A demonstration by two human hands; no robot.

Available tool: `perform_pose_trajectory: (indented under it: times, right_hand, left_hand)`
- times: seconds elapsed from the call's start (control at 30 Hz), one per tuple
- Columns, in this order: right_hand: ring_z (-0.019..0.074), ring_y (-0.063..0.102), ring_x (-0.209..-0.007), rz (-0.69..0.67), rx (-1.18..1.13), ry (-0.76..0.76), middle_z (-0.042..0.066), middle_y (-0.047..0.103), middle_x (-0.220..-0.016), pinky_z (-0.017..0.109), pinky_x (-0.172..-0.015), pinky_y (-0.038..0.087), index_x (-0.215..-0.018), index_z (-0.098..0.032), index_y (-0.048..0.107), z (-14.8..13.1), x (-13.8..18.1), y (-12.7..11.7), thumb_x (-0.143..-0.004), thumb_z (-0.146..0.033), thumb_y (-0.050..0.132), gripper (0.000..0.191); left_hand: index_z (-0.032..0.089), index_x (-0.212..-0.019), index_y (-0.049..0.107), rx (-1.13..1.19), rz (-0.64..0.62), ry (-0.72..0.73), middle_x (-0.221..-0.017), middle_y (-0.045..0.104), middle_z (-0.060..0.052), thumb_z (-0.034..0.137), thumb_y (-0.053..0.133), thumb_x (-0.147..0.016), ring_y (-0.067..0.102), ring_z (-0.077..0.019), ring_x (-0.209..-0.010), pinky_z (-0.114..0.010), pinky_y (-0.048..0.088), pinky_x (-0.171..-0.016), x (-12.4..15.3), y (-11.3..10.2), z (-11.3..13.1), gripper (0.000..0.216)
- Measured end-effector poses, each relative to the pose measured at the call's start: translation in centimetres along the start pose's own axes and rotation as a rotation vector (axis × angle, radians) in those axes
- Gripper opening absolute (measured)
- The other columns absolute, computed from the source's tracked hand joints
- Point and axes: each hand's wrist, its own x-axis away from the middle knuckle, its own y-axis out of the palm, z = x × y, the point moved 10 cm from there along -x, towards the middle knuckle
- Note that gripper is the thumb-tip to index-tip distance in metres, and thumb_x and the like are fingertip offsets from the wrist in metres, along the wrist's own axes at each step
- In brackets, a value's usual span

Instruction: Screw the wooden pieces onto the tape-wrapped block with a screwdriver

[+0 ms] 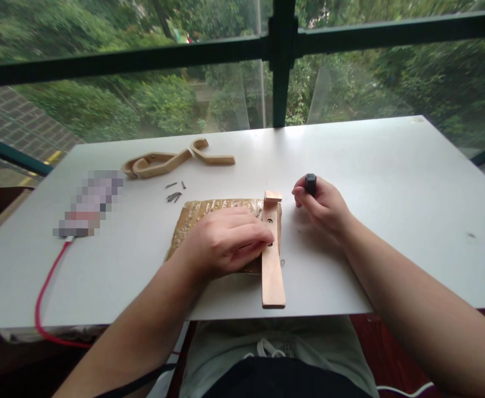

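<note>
My right hand (325, 210) is right of the frame's middle, fingers curled closed around a black handle (311, 184) with its end facing up. My left hand (228, 237), near the middle, has its fingers bent together, tips at the lower hole of a pale wooden hook (272, 282); they hide that spot, so I can't tell whether they pinch anything there. The hook lies lengthwise just below the centre of the frame, over the right edge of a tape-wrapped cardboard pad (190, 218). Left of centre on the white table (412, 221) lie loose screws (175, 197), with more bent wooden pieces (170, 163) above them.
</note>
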Motion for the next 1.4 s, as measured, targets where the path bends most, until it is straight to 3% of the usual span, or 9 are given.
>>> perform_pose_trajectory:
  times: [0.63, 1.4]
  right_hand:
    - [0.014, 0.049, -0.065, -0.013, 0.003, -0.009, 0.001, 0.054, -0.069, 0.029, -0.063, 0.038, -0.082, -0.02, 0.055, -0.2, 0.0, 0.2, -0.092, -0.045, 0.048, 0.028]
    - [0.0146, 0.051, -0.066, -0.005, 0.002, -0.007, 0.002, 0.057, -0.07, 0.03, -0.065, 0.04, -0.084, -0.02, 0.055, -0.7, 0.3, -0.3, -0.092, -0.048, 0.048, 0.031]
  left_hand:
    - [0.022, -0.099, 0.068, 0.046, -0.109, 0.048, -0.097, 0.072, -0.007, 0.02, 0.055, -0.09, 0.065, -0.0177, -0.089, -0.033, 0.052, -0.084, -0.3, 1.0, 0.4, 0.015]
    - [0.021, -0.098, 0.064, 0.176, -0.083, -0.018, -0.092, 0.07, -0.007, 0.017, 0.059, -0.086, 0.063, -0.0186, -0.086, -0.035, 0.052, -0.083, -0.4, 0.8, 0.1, 0.013]
